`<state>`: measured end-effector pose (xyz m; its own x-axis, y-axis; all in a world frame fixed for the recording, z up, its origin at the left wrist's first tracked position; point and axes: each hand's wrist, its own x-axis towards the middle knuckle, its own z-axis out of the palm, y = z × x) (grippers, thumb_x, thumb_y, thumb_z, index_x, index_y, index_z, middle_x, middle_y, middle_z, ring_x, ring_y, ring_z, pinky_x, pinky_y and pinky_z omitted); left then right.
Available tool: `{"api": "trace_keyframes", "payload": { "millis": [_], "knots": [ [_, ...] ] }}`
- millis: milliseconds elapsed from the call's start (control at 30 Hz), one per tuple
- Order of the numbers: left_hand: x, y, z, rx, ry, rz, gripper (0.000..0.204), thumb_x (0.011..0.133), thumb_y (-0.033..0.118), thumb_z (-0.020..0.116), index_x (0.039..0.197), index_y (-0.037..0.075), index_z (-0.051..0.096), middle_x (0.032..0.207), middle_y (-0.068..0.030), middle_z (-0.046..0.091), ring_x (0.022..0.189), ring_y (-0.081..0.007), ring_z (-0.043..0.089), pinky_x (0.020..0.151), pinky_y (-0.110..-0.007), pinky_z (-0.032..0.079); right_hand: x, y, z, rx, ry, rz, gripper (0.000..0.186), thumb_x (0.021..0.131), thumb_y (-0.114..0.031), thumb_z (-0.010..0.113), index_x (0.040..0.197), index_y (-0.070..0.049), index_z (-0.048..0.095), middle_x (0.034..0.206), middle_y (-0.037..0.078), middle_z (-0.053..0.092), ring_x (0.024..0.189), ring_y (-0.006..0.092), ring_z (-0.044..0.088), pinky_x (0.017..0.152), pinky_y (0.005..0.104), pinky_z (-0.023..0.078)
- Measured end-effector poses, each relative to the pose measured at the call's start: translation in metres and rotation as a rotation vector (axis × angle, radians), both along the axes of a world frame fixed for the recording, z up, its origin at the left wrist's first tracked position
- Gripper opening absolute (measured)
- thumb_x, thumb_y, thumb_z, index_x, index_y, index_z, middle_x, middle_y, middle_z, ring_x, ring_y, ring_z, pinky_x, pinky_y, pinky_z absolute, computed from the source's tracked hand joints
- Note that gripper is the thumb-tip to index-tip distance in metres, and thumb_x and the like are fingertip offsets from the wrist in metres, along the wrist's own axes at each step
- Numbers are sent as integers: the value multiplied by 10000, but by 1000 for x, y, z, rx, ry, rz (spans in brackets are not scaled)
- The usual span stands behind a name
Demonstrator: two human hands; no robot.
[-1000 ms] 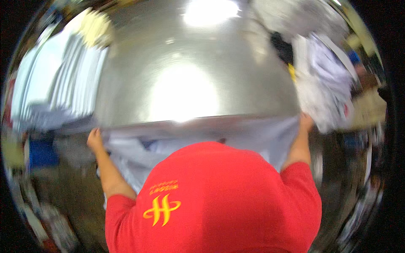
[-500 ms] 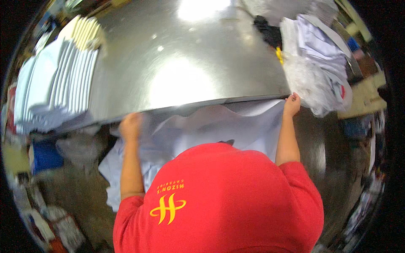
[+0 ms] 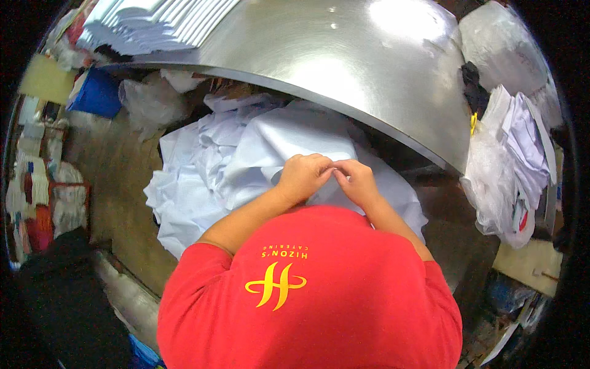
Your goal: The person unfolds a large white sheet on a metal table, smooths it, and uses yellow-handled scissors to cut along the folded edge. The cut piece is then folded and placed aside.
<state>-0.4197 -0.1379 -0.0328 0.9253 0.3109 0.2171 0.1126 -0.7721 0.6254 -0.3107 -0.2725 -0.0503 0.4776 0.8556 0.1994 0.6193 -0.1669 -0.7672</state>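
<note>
Both of my hands meet in front of my chest, their fingertips touching. My left hand (image 3: 305,176) is closed on a white cloth (image 3: 295,136), and my right hand (image 3: 358,182) pinches it right beside the left. From my fingers the cloth hangs in loose folds below the near edge of the metal table (image 3: 270,58). It merges with a heap of crumpled white fabric (image 3: 190,184) to the left, so I cannot tell where one ends and the other begins. Its lower part is hidden behind my arms and red shirt.
Folded white cloths (image 3: 153,21) are stacked at the table's far left. On the right lie a clear plastic bag (image 3: 491,178), lilac-white fabric (image 3: 527,138) and a black item (image 3: 473,89). A blue bin (image 3: 96,92) stands at the left, with a dark draped shape (image 3: 70,301) below.
My hands have come together from wide apart, bringing the stretched cloth's held parts to one point. My view has turned and shifted, so the table now sits farther up and right.
</note>
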Motion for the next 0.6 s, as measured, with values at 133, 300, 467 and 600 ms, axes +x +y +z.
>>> {"api": "trace_keyframes", "payload": {
  "millis": [133, 300, 467, 600],
  "knots": [
    [-30, -16, -22, -78, -62, 167, 100, 743, 190, 631, 802, 111, 615, 723, -71, 627, 631, -275, 605, 573, -391, 463, -15, -2, -2, 92, -70, 32, 158, 764, -41, 602, 917, -44, 641, 852, 128, 642, 723, 269, 624, 638, 338, 489],
    [-63, -16, -89, -47, -1, 382, 174, 720, 108, 650, 883, 109, 589, 710, -78, 625, 645, -267, 616, 615, -365, 479, -19, -10, 32, 50, -91, 12, 109, 771, -61, 611, 869, -36, 652, 826, 132, 643, 734, 276, 629, 644, 322, 497],
    [-73, 7, -169, -161, 2, 690, 191, 733, 73, 582, 914, 119, 622, 871, -118, 649, 806, -330, 610, 706, -415, 475, -4, -63, 86, 264, -54, -187, 141, 770, 14, 594, 879, -40, 666, 775, 88, 635, 659, 163, 611, 591, 271, 484],
    [-45, 41, -191, -211, 50, 741, 225, 734, 54, 568, 935, 119, 647, 918, -131, 648, 874, -335, 602, 752, -413, 471, 46, -174, 139, 590, -511, -795, 160, 837, -56, 532, 960, -7, 621, 838, 87, 614, 727, 152, 588, 645, 282, 481]
  ]
}}
